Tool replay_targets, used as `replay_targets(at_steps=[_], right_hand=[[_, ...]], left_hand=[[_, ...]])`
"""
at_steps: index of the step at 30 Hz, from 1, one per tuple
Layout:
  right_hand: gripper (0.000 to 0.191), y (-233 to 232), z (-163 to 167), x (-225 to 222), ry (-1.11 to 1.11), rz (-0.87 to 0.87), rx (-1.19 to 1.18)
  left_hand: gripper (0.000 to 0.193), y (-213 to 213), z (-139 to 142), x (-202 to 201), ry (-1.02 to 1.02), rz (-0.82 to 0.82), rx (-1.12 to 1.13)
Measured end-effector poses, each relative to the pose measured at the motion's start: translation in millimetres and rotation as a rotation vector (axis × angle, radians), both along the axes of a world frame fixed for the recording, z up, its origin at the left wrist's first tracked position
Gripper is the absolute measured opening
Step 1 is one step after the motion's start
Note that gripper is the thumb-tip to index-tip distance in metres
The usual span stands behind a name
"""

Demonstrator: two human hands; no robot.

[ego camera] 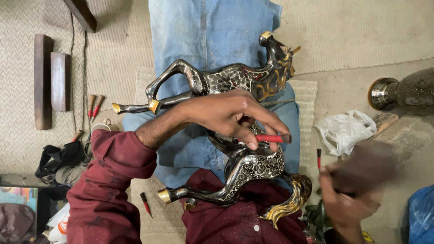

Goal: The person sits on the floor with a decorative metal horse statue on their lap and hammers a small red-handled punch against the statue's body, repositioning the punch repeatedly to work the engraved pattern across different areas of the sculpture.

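A black and silver engraved metal horse figurine [246,168] with gold hooves, mane and tail lies across my lap on blue jeans [203,36]. My left hand [226,113] rests on the horse's body and pinches a short red-handled chisel [270,138], whose tip lies against the engraved flank. To the right my right hand [346,203] is blurred and grips a dark brown mallet-like block [367,166], held apart from the chisel's end.
Two wooden blocks [44,81] lie on the woven mat at left, with red-tipped chisels [95,105] beside them. More red-handled tools lie near my knee [145,203] and beside the horse [318,158]. A white plastic bag [346,131] and a dark metal vase [402,92] sit at right.
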State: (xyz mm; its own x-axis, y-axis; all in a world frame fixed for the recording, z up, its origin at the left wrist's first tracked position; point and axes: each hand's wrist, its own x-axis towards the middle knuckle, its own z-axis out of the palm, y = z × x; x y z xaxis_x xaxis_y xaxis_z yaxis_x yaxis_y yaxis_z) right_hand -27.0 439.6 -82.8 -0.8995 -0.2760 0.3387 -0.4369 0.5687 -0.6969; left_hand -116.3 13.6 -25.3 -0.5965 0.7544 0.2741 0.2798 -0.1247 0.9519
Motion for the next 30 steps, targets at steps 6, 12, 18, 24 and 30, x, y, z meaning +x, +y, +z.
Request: replay_targets(at_steps=[6, 12, 18, 24, 30], right_hand=[[0.042, -29.1, 37.9, -15.5, 0.002, 0.043, 0.197], [0.029, -40.0, 43.8, -20.4, -0.229, -0.059, 0.015], [0.054, -61.2, 61.8, -37.2, -0.258, 0.038, -0.126], [0.059, -67.3, 71.7, -47.5, -0.237, 0.069, -0.076], [0.043, -65.3, 75.9, -54.3, -0.253, 0.123, 0.041]], left_hand=[[0.059, -2.6, 5.0, 2.8, 0.024, 0.050, -0.033], [0.056, -2.7, 5.9, 4.4, 0.018, 0.064, -0.013], [0.056, -4.0, 5.7, 4.1, 0.022, 0.064, -0.026], [0.055, -4.9, 4.4, 4.0, 0.038, 0.057, -0.031], [0.054, -0.7, -2.0, 4.8, 0.036, 0.054, -0.019]])
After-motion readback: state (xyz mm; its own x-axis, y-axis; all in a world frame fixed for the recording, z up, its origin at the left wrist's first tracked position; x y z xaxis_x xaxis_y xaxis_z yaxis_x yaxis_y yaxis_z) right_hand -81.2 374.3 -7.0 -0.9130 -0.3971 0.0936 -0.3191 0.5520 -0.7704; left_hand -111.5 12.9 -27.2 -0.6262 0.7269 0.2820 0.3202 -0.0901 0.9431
